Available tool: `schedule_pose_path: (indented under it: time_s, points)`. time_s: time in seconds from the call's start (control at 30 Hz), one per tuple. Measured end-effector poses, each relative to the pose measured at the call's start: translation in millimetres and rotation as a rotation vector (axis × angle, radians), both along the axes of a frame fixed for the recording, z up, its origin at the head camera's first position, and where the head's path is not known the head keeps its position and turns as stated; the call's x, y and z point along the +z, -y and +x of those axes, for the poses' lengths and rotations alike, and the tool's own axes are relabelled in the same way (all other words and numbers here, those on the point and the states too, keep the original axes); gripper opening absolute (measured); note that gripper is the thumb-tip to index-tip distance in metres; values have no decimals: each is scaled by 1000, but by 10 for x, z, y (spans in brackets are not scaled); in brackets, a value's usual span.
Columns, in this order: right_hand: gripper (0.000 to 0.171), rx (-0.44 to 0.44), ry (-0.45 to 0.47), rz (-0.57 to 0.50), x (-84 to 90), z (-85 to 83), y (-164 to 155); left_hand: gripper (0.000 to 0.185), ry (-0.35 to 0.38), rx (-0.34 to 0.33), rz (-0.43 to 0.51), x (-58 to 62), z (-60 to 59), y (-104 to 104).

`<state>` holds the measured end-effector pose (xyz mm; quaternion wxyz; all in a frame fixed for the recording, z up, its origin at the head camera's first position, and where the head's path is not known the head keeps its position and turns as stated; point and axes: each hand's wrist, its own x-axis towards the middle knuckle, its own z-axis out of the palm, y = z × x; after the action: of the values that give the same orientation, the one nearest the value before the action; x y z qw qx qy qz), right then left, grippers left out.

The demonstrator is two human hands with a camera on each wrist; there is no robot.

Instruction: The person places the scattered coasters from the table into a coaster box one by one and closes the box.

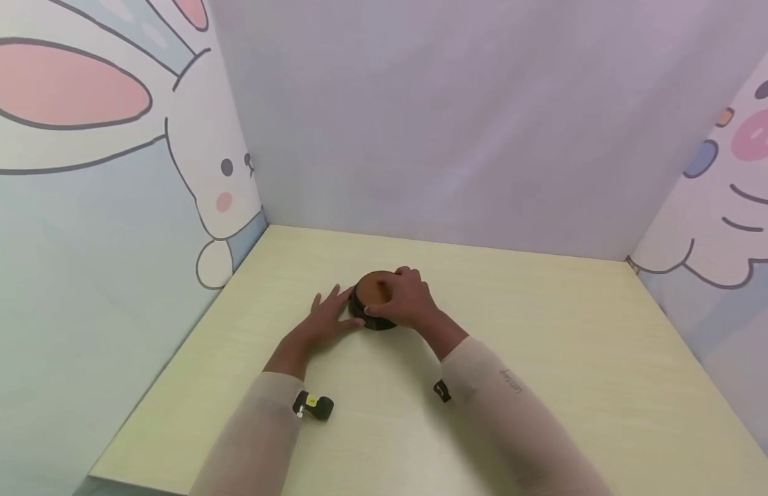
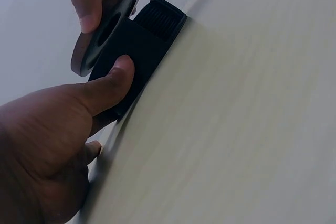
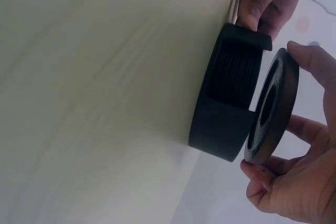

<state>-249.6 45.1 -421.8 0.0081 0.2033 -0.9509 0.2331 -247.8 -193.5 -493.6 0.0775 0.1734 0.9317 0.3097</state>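
A round black coaster holder stands on the table, with a cutout in its side that shows a ribbed stack inside. My left hand holds the holder at its left side, thumb against the wall; its other fingers are partly hidden. In my right hand is a round brown coaster, held by its edge between thumb and fingers. The coaster's dark underside has a ring in the middle. It is tilted over the holder's top, with a gap on one side in the right wrist view.
The pale wood-grain table spreads around both hands. A plain light wall rises at the back. Side walls with cartoon animals close in left and right. Small black cameras are strapped to both sleeves.
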Motion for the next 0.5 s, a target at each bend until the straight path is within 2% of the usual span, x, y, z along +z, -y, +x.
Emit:
schedule_pose_path:
  time_s: [0.17,0.5]
  points:
    - [73,-32,2,14,-15,16,65,92,16,5,13,-30,2,-1]
    - [75,-30,-11,52,-32,5,44,92,2,-7,1,4,-11,-1]
